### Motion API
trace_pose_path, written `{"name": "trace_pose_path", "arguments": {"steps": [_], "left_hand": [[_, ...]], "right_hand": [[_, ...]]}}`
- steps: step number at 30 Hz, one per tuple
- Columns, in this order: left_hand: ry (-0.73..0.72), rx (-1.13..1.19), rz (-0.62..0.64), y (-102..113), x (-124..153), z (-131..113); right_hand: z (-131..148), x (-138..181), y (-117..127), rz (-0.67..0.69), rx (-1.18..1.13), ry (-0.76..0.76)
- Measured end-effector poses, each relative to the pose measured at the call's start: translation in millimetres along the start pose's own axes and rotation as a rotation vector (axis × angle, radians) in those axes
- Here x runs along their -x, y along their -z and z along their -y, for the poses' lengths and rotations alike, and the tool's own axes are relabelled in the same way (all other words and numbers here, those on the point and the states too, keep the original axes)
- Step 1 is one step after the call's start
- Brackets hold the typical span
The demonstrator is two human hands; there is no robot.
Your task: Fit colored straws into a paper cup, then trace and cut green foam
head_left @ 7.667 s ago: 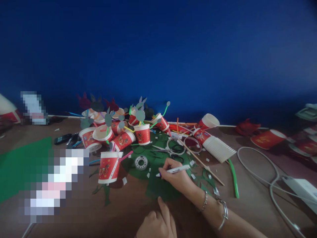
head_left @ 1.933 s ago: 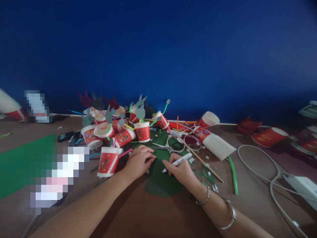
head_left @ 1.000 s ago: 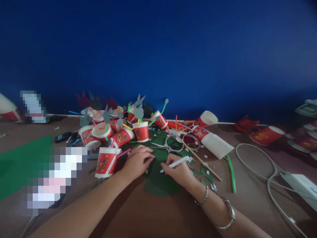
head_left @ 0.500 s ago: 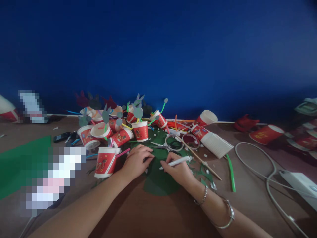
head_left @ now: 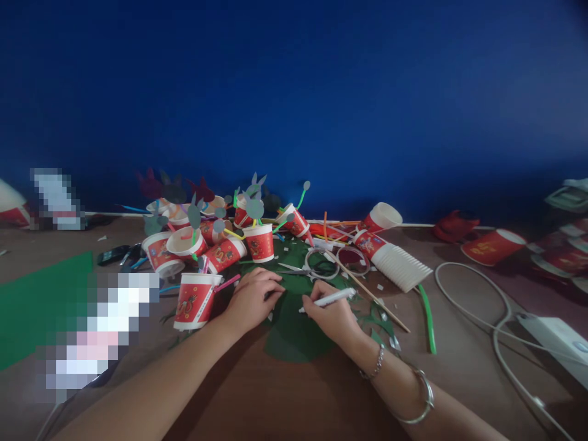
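Observation:
My right hand (head_left: 329,317) pinches a white marker (head_left: 331,298), its tip down on a dark green paper piece (head_left: 294,331) lying on the brown table. My left hand (head_left: 252,298) rests palm down on the same green paper, fingers curled over something small near its top edge that I cannot make out. A red paper cup (head_left: 195,299) with a pink straw stands just left of my left hand. Scissors (head_left: 294,269) lie just beyond both hands.
A heap of red cups with straws and paper shapes (head_left: 215,236) fills the back. A stack of white cups (head_left: 400,266), tape rings (head_left: 323,263), a wooden stick (head_left: 372,293), a green straw (head_left: 427,318) and a white cable (head_left: 487,318) lie right. A green sheet (head_left: 37,300) lies left.
Since 7.7 s ago my left hand reached forward onto the green paper. Over the last second both hands have stayed nearly still; the marker shifted only slightly.

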State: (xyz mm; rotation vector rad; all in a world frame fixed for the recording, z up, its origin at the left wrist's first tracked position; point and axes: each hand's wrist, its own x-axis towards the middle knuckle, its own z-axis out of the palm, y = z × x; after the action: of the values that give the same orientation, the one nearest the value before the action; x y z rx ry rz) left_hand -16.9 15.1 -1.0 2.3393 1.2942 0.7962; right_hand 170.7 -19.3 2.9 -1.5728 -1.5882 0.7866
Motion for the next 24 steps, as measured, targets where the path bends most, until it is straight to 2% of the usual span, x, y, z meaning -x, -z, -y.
{"name": "trace_pose_path", "arguments": {"steps": [24], "left_hand": [[-0.016, -0.001, 0.004, -1.1, 0.0, 2.0]], "right_hand": [[1.0, 0.1, 0.3, 0.033, -0.011, -0.015]]}}
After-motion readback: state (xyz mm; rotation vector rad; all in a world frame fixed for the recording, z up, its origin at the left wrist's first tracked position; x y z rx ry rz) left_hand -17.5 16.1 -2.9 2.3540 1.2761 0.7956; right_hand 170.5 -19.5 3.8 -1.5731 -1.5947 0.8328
